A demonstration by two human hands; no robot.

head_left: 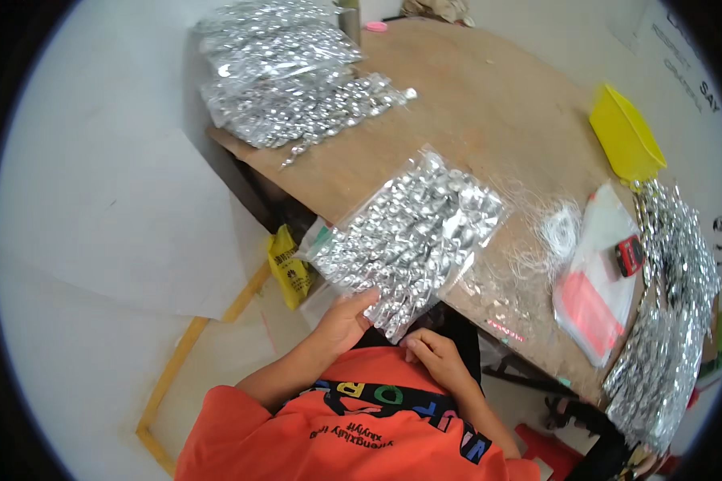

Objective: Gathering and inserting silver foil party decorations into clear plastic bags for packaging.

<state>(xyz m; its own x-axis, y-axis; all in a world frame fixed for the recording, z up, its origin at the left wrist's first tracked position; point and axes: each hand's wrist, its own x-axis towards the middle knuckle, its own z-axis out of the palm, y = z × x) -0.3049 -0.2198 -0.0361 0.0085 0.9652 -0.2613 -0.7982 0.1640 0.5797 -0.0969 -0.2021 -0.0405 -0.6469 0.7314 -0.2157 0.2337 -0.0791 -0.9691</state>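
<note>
A clear plastic bag (413, 228) packed with silver, shiny twisted strands lies tilted across the near edge of the table. My left hand (341, 325) grips its near left edge, thumb on top and the other fingers hidden underneath. Close to the bag's near corner is my right hand (437, 357), its fingers curled in front of my orange shirt. Whether those fingers pinch anything is too hard to see. A pile of similar silver-filled bags (277, 72) rests at the far left of the table.
On the brown table (497, 104), white strings (557, 228) lie beside flat clear bags (594, 280) and a red-and-black item (629, 256). A yellow basket (626, 132) stands far right, above heaped silver strands (670, 321). Another person's hand shows lower right. A yellow bag (289, 268) sits below the table's left edge.
</note>
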